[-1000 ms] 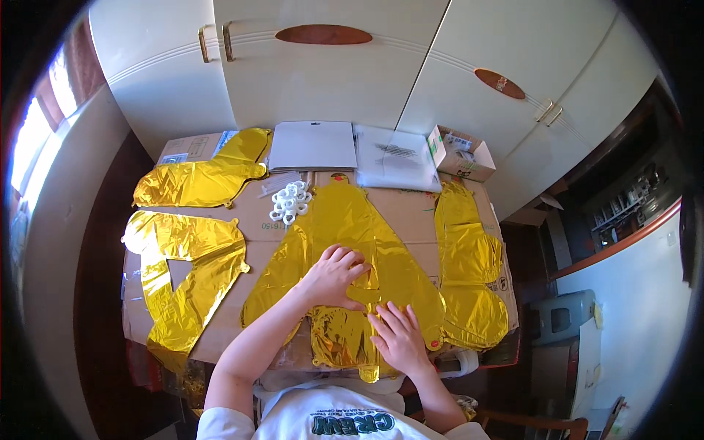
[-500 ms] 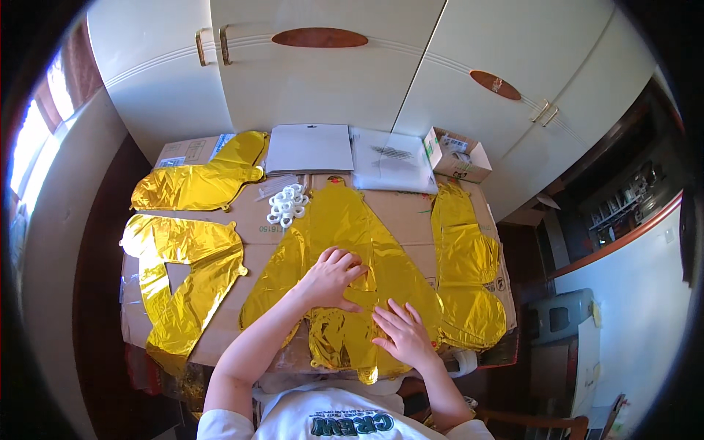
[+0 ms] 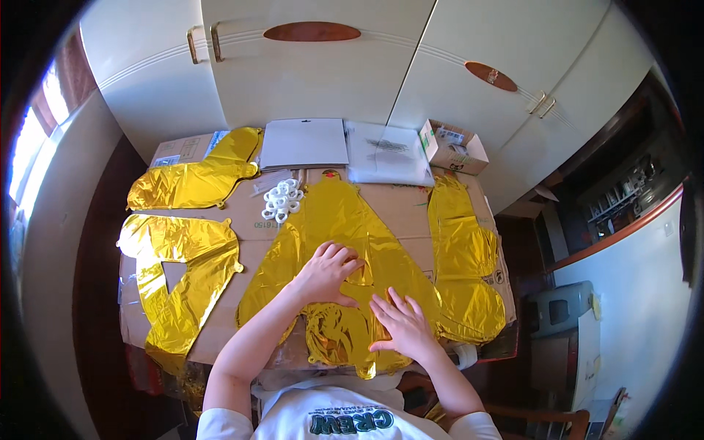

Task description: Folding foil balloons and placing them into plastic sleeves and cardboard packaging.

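A large flat gold foil balloon (image 3: pixel 339 213), roughly triangular like a letter A, lies in the middle of the cardboard-covered table. My left hand (image 3: pixel 326 275) rests on its centre, thumb stretched away from loosely bent fingers. My right hand (image 3: pixel 403 324) lies on the lower right part, its fingers spread over the foil. Below my left hand is a crinkled, folded section of gold foil (image 3: pixel 334 334). Nothing shows gripped in either hand; the left palm is hidden.
Other flat gold foil balloons lie at the upper left (image 3: pixel 187 185), left (image 3: pixel 202 246) and right (image 3: pixel 458 249). A pile of white rings (image 3: pixel 282 199) sits behind the middle one. Farther back are a white board (image 3: pixel 304 143), clear plastic bags (image 3: pixel 389 158) and an open cardboard box (image 3: pixel 458 150).
My right hand has slid slightly down toward me over the foil. The left hand keeps about the same place on it. The whole view has shifted a little.
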`<state>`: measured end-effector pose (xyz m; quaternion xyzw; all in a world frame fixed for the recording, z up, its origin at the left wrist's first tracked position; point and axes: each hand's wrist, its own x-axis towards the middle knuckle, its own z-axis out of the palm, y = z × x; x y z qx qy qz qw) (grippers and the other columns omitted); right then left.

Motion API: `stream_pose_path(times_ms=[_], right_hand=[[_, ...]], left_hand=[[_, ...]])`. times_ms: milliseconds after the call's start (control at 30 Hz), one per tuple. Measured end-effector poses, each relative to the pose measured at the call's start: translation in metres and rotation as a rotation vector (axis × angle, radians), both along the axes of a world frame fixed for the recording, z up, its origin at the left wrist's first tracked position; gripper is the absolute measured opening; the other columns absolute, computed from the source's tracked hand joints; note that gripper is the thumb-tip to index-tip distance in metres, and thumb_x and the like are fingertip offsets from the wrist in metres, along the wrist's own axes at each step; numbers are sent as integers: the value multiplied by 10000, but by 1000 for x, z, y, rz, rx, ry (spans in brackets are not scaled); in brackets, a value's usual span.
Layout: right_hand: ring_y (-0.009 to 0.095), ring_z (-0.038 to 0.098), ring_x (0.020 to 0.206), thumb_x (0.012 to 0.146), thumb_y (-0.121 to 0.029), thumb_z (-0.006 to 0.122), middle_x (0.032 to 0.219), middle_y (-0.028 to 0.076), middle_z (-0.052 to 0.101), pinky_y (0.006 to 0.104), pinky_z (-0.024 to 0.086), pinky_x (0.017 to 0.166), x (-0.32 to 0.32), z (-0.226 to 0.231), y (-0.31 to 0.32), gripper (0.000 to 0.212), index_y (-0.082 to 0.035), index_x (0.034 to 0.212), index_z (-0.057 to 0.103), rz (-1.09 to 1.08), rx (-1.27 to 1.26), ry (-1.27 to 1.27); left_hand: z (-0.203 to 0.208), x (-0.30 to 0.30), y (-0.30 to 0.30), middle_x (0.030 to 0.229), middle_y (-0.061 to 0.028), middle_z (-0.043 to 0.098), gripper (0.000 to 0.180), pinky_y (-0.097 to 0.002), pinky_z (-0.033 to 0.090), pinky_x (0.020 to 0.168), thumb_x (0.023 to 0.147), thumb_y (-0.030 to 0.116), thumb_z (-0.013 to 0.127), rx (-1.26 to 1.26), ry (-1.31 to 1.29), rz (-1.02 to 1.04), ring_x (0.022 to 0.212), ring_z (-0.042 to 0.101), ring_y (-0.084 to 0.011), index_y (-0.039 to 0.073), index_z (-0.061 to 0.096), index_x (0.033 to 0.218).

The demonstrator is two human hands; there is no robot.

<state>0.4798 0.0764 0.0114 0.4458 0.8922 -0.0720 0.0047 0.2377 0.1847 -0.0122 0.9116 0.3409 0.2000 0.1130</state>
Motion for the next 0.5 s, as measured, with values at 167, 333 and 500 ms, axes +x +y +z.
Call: stream_pose_path(times_ms=[167,333,500], right_hand=[[360,311,1420,601,-674,742,1522,66,390,547,284,1119,-1,1,-3,1063,-66,1422,448,7,-2,-53],[406,343,1372,547,-684,760,1511,83,393,560,293,1112,-3,8,-3,1118,-45,1410,448,20,8,-56],[416,379,1320,517,-678,782,1492,102,396,562,295,1111,-2,8,-6,1144,-30,1401,451,28,12,-35]], left_hand=[[-1,1,0,1236,-100,541,860,-497,290,1108,606,631,785,5,28,-5,1216,463,-298,102,575,1251],[7,4,-2,1274,-100,526,878,-504,260,1134,632,647,758,15,125,9,1255,445,-287,86,562,1279],[11,6,-13,1417,-139,470,844,-498,223,1168,745,623,684,133,225,-10,1388,351,-295,34,532,1330]])
